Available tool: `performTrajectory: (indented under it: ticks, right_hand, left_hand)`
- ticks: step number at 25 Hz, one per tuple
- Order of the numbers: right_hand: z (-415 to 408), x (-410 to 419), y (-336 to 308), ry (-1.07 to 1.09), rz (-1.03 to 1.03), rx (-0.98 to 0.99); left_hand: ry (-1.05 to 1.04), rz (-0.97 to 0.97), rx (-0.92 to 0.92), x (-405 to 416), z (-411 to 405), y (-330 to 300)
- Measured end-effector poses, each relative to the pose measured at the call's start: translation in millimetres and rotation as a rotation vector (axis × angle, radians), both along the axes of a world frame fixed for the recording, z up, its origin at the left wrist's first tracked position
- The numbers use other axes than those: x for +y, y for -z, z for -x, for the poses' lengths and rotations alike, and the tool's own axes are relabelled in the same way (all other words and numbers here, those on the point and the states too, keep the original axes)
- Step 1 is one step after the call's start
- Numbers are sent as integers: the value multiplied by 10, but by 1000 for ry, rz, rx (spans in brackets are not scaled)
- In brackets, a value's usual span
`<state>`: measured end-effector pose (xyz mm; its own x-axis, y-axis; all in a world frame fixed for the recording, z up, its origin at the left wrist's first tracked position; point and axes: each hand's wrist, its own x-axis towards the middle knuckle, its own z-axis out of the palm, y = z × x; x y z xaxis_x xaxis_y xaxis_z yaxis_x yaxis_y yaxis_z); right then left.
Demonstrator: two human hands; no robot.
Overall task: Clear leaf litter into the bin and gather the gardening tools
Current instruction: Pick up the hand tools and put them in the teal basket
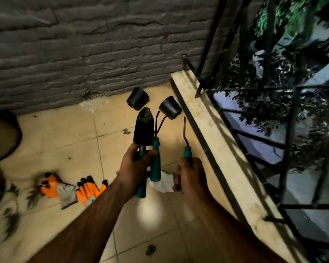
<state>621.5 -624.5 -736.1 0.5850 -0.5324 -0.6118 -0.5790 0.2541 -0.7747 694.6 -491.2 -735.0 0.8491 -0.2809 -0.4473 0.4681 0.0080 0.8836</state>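
Nearest to us, our left hand [136, 164] has its fingers curled round two teal handles at once: a black pointed-blade garden trowel [143, 127] and a black three-pronged hand cultivator [157, 130], both pointing up and away from us. Just to the right, our right hand [190, 175] grips a third teal-handled tool, a thin rusty bent-shaft weeder [185, 132], and a crumpled white cloth [162, 182] sits against that hand's fingers. Far beyond the tool tips, two small black plastic plant pots [138, 98] lie tipped on the beige tiled floor [65, 133] near the grey stone-look wall [84, 44]. At near left lie orange-and-grey work gloves [74, 188] and blurred green leaf litter [11, 215]. A pale stone ledge [217, 139] with a black metal railing [273, 130] runs along the right.
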Motion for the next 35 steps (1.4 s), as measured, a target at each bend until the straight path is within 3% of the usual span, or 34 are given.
performTrajectory:
  ticks: [10, 15, 19, 25, 35]
  right_hand:
    - [375, 52, -3431, 27, 44, -107]
    - [714, 358, -4620, 73, 13, -248]
    - [1268, 780, -5457, 179, 88, -255]
    - [2229, 1095, -6217, 270, 105, -228]
    - [4144, 968, -6684, 433, 195, -239]
  left_hand:
    - [-33, 31, -19, 187, 667, -3484]
    - [-27, 42, -156, 548, 827, -4536]
    - [53, 79, -133, 922, 1171, -5287]
    - [210, 38, -93, 1221, 1904, -5961]
    - [405, 64, -151, 914, 3613, -6683]
